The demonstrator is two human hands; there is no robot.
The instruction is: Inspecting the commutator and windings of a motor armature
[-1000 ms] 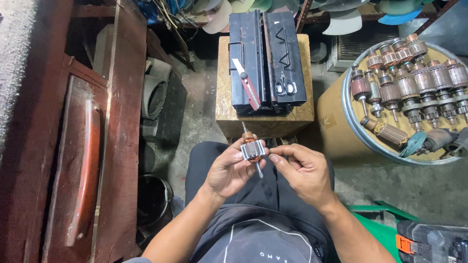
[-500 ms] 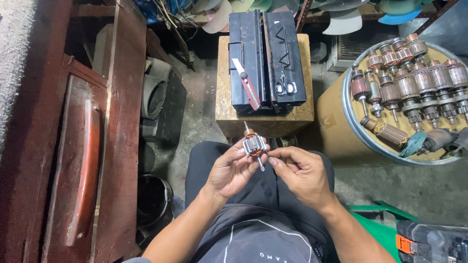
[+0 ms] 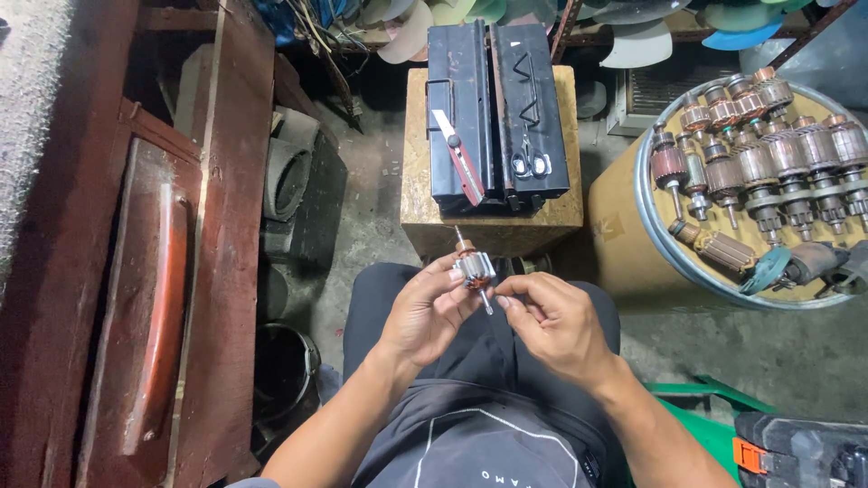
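Observation:
A small motor armature [image 3: 473,266] with a copper commutator and a steel shaft is held over my lap. My left hand [image 3: 425,312] grips its body from the left, fingers wrapped around it. My right hand [image 3: 547,321] is at the lower end of the shaft, thumb and forefinger pinched close to its tip. Both hands are above my dark trousers, just in front of a wooden block [image 3: 425,203].
On the wooden block lies a black metal toolbox [image 3: 497,108] with a red utility knife [image 3: 459,159] and scissors [image 3: 529,163] on it. A round drum [image 3: 633,217] on the right carries several larger armatures [image 3: 759,172]. A red-brown wooden cabinet [image 3: 136,271] stands on the left.
The armature has turned a little in my hands, its shaft now tilted more. Both hands stay in the same place.

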